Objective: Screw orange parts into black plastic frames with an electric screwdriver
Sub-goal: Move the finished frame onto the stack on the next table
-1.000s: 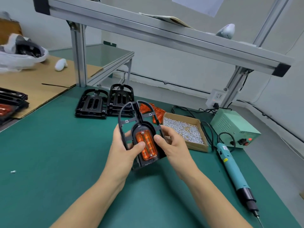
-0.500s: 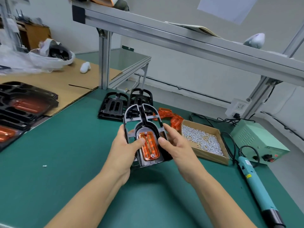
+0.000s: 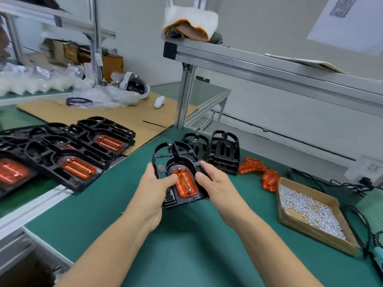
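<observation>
Hands grip one black plastic frame (image 3: 178,162) above the green table (image 3: 186,245): left hand (image 3: 154,186) and right hand (image 3: 215,184) pinch its sides, thumbs beside the orange part (image 3: 185,184).

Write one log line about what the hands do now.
hands: left hand and right hand grip black frame | orange part seated

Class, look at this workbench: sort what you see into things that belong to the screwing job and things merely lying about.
Belongs to the job:
black plastic frame with orange insert, held by left hand and right hand
loose orange plastic parts
cardboard box of silver screws
empty black frames
finished frames stacked left

Lying about:
white cloth on shelf
clear plastic bags
</observation>
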The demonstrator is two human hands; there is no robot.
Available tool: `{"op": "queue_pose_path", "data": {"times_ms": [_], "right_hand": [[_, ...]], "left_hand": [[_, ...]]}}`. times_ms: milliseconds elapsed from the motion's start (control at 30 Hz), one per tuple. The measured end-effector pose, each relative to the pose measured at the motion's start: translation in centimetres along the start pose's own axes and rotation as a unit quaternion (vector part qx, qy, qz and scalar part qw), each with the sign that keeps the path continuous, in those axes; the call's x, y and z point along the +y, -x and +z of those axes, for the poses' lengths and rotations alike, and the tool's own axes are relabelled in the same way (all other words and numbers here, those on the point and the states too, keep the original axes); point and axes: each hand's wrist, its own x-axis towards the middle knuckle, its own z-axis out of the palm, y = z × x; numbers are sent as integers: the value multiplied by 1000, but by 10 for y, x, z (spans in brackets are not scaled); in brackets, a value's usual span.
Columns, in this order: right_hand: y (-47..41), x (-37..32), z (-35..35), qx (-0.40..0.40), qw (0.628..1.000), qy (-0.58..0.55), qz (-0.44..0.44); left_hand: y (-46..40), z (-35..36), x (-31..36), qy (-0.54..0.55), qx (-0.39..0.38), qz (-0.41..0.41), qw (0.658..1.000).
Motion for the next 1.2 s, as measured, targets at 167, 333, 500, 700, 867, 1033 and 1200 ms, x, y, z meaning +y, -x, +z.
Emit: {"op": "queue_pose_path", "data": {"times_ms": [167,333,500,700,867,1033,1200], "right_hand": [[-26,-17,37,-41,999,23,-10],[-50,-37,75,-79,995,54,-29],[-66,-55,108,-118,989,67,-53],[-82,-69,147,-143,983,91,-75],[-93,-81,181,-150,976,122,-98],[-111,-97,208,-131,973,151,-118],[-135,-101,215,-99,973,178,-111]], "left_hand": [[-14,-32,14,-86,55,57,993],[-30,-63,26,-185,135,93,969],[-42,-88,33,-205,211,116,949],[-53,-119,50,-184,296,140,927],[-59,-146,66,-215,350,159,898],[-77,-166,81,-253,351,139,891],[-102,-165,89,-301,328,120,887]]}}
